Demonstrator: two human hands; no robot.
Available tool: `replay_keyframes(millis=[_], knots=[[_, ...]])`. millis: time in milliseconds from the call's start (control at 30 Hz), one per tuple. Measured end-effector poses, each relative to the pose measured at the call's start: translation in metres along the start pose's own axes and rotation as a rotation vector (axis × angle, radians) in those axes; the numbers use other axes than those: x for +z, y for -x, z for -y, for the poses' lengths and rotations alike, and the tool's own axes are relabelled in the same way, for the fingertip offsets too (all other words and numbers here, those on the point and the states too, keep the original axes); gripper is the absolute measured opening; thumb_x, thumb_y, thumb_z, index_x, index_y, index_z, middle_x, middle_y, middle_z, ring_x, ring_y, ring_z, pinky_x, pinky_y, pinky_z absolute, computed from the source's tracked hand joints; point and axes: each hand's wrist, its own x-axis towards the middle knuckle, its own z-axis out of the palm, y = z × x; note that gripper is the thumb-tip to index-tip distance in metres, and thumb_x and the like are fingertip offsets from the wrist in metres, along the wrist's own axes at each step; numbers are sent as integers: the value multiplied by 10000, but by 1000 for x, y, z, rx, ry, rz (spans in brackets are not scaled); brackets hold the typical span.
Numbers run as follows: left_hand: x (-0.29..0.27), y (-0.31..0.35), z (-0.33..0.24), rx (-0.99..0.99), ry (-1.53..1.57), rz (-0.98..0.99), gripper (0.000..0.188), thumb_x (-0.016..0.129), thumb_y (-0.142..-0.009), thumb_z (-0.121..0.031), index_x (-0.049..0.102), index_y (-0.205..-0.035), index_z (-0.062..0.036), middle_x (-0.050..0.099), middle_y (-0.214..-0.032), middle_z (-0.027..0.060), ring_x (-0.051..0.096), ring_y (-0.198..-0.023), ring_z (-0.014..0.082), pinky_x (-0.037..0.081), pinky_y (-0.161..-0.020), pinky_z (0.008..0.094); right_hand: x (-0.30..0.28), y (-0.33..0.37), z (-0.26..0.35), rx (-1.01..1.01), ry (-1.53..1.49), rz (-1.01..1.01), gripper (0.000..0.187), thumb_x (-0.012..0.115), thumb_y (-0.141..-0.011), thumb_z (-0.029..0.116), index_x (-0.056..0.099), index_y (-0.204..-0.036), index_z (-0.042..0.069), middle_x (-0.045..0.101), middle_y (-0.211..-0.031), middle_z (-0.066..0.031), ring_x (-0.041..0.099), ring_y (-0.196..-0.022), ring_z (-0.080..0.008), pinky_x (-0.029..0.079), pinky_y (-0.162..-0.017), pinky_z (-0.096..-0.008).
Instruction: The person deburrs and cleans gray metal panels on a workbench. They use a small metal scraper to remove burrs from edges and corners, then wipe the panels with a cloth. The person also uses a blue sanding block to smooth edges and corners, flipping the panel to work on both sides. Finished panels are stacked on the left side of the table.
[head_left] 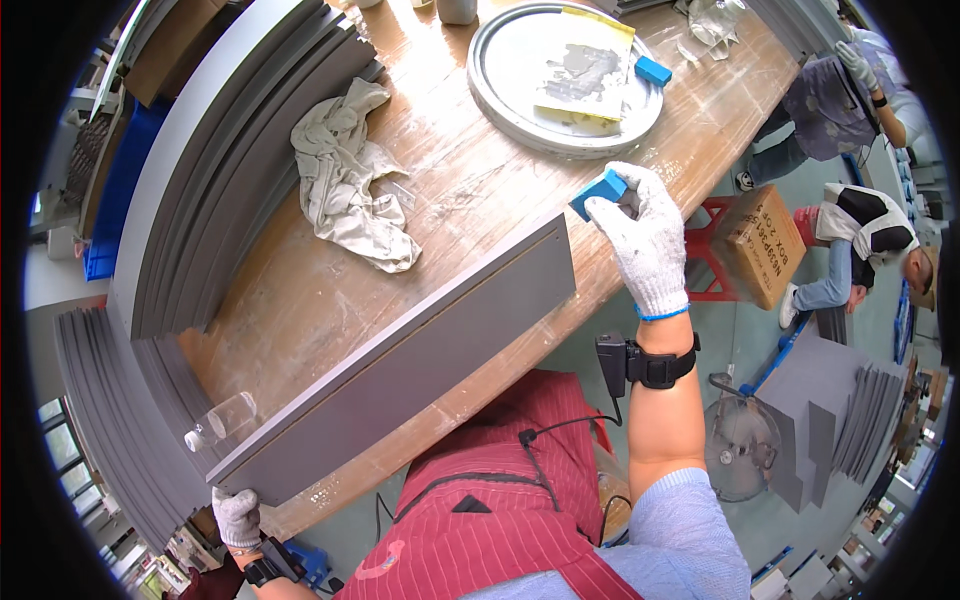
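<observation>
A long grey panel [420, 365] lies tilted along the near edge of the wooden table, with a thin groove running down its length. At its lower left corner my gloved left hand [238, 517] is closed around the panel's end. My gloved right hand [645, 240] is raised just past the panel's far right end, pinching a blue sanding block [598, 194] between thumb and fingers. The block is apart from the panel. Beyond it, a second blue block [653, 71] rests at the rim of a round white tray [487, 100], beside a yellow-edged sheet [585, 70] smeared with grey.
A crumpled white cloth [350, 180] and a clear bottle [225, 420] lie on the table [440, 190]. Stacked grey panels [215, 190] line the left. Right of the table are a cardboard box [760, 245] on a red stool, a fan [740, 447] and two other people.
</observation>
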Motion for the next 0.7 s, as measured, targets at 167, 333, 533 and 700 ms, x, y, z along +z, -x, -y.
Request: replay_keyframes(millis=[167, 333, 533, 700], knots=[[11, 1, -5, 21, -73, -47, 637, 717, -637, 10, 591, -1261, 10, 687, -1125, 109, 659, -1008, 242, 530, -919, 365, -4, -19, -8, 44, 116, 155, 362, 735, -830, 117, 635, -1162, 15, 712, -919, -80, 668, -843, -164, 534, -764, -288], [-7, -3, 6, 13, -133, -119, 545, 627, -696, 87, 600, -1232, -8, 676, -1137, 101, 652, -1010, 225, 519, -934, 369, -9, -31, 5, 205, -83, 244, 364, 735, -807, 143, 642, -1129, -2, 706, -888, -92, 647, -768, -144, 522, -708, -290], [-8, -12, 4, 59, -150, -101, 507, 601, -730, 98, 597, -1225, -8, 669, -1159, 100, 648, -1005, 205, 521, -922, 364, -13, -40, 0, 171, 58, 268, 340, 710, -836, 149, 632, -1123, -14, 698, -908, -69, 646, -763, -145, 529, -722, -285], [-10, -26, 7, 12, -87, 34, 533, 624, -759, 62, 568, -1284, -4, 667, -1173, 90, 650, -1016, 205, 529, -920, 370, 3, -20, -22, 420, -862, 200, 244, 667, -923, 184, 626, -1134, 68, 664, -1041, -59, 632, -982, -180, 527, -861, -362]])
